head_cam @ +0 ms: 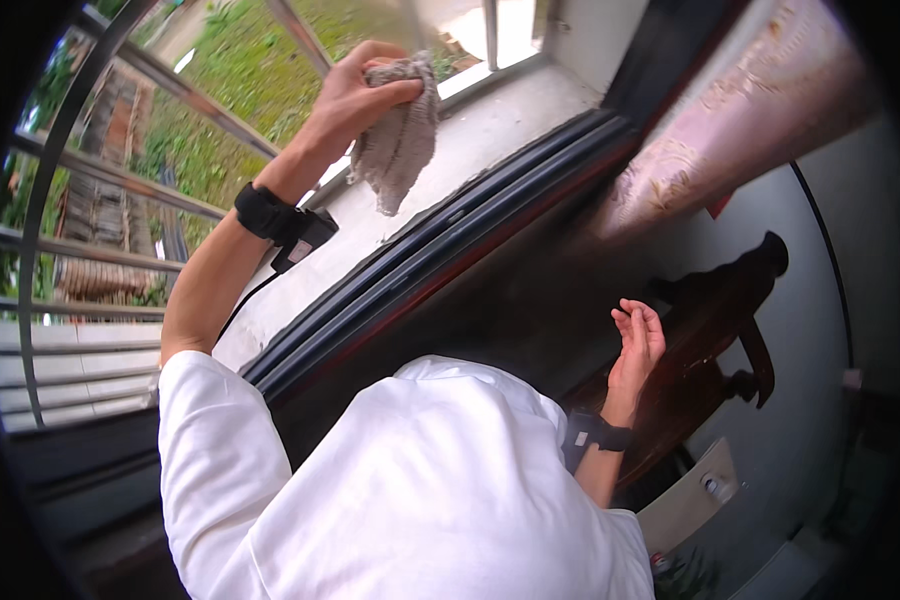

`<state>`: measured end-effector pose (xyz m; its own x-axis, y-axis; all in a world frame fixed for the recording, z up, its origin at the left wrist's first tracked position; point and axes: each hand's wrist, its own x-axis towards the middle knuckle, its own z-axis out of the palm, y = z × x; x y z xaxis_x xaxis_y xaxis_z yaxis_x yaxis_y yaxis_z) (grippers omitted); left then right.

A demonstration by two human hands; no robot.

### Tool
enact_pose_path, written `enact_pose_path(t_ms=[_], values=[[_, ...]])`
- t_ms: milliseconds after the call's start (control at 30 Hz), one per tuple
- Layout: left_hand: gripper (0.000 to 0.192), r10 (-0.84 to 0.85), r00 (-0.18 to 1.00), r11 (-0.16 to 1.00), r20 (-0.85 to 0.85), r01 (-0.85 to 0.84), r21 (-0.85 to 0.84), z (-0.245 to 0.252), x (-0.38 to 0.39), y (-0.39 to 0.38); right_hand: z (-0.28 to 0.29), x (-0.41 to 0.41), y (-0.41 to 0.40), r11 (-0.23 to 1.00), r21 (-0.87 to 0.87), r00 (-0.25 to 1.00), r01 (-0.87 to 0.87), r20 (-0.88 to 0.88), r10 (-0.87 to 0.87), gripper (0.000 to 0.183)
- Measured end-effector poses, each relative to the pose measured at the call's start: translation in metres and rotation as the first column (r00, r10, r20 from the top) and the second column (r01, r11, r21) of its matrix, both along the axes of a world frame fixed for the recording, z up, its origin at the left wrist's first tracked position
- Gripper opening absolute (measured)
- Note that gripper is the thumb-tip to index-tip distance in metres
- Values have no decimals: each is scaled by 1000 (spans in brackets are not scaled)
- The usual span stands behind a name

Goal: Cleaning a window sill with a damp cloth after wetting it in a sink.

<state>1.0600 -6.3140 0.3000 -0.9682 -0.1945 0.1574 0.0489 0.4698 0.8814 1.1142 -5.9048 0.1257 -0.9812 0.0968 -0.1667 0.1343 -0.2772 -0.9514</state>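
Note:
My left hand [360, 90] pinches a grey-beige cloth [399, 146], which hangs down in folds over the pale window sill [525, 101]. Metal window bars [195, 112] rise just beyond that hand. On the left wrist sits a black strap with a small box [304, 244] and a cable. My right hand [637, 341] is raised in the air at my right side, holding nothing, its fingers loosely bent and partly apart. Another black strap [613, 435] circles the right wrist.
Between me and the sill runs a dark window-frame track [450, 217]. A pink patterned curtain [727, 127] hangs at the upper right. Dark carved wooden furniture [690, 352] stands behind my right hand, with a pale panel [694, 495] below it. Grass [247, 67] lies outside the bars.

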Motion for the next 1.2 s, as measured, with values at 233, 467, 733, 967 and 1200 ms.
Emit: enact_pose_path(t_ms=[233,467,733,967,1200], values=[[61,125,989,975,83,-106,-197,-72,53,49,-11,-31,-34,968,-10,965,-252,69,252,15],[36,101,954,902,282,32,-431,-106,129,49,-15,-46,-58,935,64,937,-350,35,348,16],[38,275,764,908,584,-7,-418,-75,337,-39,-31,-61,-77,923,79,923,-377,111,368,15],[35,290,858,878,423,-62,-475,-88,312,-10,-31,-68,-107,909,39,908,-416,66,413,14],[33,-5,955,899,297,134,-417,-102,150,45,-22,-64,-90,933,79,936,-352,19,352,14]])
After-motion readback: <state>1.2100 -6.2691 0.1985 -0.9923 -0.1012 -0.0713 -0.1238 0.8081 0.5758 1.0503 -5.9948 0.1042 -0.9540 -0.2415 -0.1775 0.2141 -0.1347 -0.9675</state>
